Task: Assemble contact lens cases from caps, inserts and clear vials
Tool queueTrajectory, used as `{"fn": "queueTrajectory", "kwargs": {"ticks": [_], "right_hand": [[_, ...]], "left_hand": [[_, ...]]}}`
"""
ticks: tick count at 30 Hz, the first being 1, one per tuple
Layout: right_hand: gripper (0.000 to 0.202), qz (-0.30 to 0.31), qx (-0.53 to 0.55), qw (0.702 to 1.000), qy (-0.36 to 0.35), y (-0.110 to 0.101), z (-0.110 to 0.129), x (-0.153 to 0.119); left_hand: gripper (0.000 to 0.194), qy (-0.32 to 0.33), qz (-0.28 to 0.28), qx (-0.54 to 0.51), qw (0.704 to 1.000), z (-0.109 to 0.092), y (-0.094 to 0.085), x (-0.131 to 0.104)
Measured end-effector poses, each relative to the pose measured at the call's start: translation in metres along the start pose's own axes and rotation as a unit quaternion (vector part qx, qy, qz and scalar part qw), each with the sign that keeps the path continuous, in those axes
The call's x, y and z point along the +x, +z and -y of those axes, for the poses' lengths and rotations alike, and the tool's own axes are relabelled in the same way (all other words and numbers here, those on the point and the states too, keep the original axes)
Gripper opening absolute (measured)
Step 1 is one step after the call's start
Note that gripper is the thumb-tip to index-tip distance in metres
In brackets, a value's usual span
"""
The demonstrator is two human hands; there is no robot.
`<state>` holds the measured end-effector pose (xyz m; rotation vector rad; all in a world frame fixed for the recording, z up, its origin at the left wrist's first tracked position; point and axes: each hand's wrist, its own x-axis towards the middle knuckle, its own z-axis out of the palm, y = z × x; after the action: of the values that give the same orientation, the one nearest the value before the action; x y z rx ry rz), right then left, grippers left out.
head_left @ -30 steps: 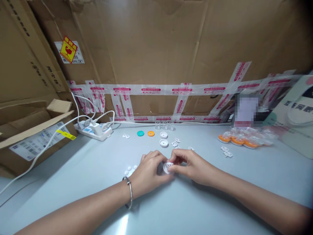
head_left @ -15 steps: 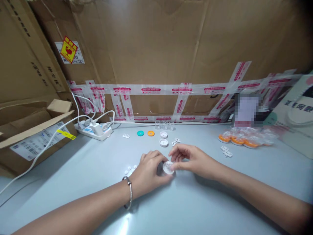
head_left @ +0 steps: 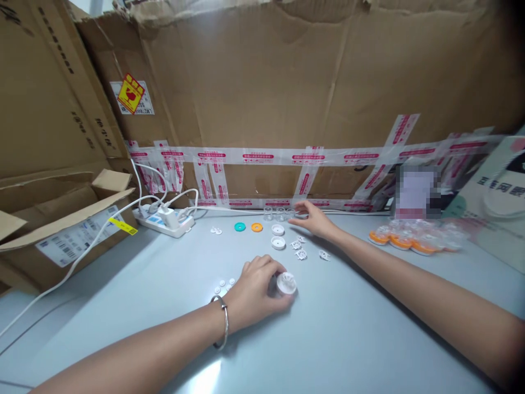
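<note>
My left hand (head_left: 260,287) is wrapped round a white round part (head_left: 286,283) low over the table, thumb in front and fingers behind. At the back, my right hand (head_left: 314,219) has its thumb and fingers around the rightmost of several clear cups (head_left: 280,213); whether it grips the cup is hard to tell. Two white rings (head_left: 278,243) lie between the hands. Near them are several white spoked pieces (head_left: 301,255). A teal ring (head_left: 240,227) and an orange ring (head_left: 256,227) lie further left. Small white discs (head_left: 222,283) sit beside my left wrist.
A white power strip (head_left: 164,221) with cables stands at the back left, beside an open cardboard box (head_left: 74,219). Orange-based clear assemblies (head_left: 410,241) are grouped at the right. A large cardboard sheet (head_left: 254,82) closes off the back.
My right hand has left the white round part and reached back to the clear cups. My left hand still holds the part. The view has shifted slightly.
</note>
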<state>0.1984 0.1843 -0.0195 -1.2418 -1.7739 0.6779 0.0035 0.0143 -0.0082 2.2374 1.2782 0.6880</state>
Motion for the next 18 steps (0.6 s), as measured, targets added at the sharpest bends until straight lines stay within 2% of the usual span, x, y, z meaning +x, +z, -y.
{"fn": "queueTrajectory", "kwargs": {"ticks": [4,9,11,13,17,18], "right_hand": [[0.045,-0.011,0.040,0.999,0.021,0.007,-0.003,0.005],[0.048,-0.075,0.112,0.989,0.062,-0.016,0.010,-0.006],[0.046,-0.077,0.144,0.984,0.077,-0.026,0.025,-0.023],[0.041,-0.047,0.172,0.980,0.087,-0.030,0.043,-0.048],[0.034,0.036,0.201,0.977,0.069,-0.023,0.072,-0.106],[0.031,0.037,0.207,0.976,0.049,-0.019,0.076,-0.117]], "left_hand": [[0.023,0.000,0.002,-0.005,1.000,0.001,0.000,0.000],[0.024,0.004,0.003,-0.012,1.000,0.002,0.000,0.000],[0.023,0.007,0.002,-0.016,1.000,0.002,0.000,0.000],[0.021,0.009,-0.002,-0.022,1.000,0.002,0.001,0.000],[0.021,0.003,-0.023,-0.067,0.998,0.000,0.001,-0.001],[0.022,-0.002,-0.029,-0.092,0.995,-0.001,0.001,-0.001]]}}
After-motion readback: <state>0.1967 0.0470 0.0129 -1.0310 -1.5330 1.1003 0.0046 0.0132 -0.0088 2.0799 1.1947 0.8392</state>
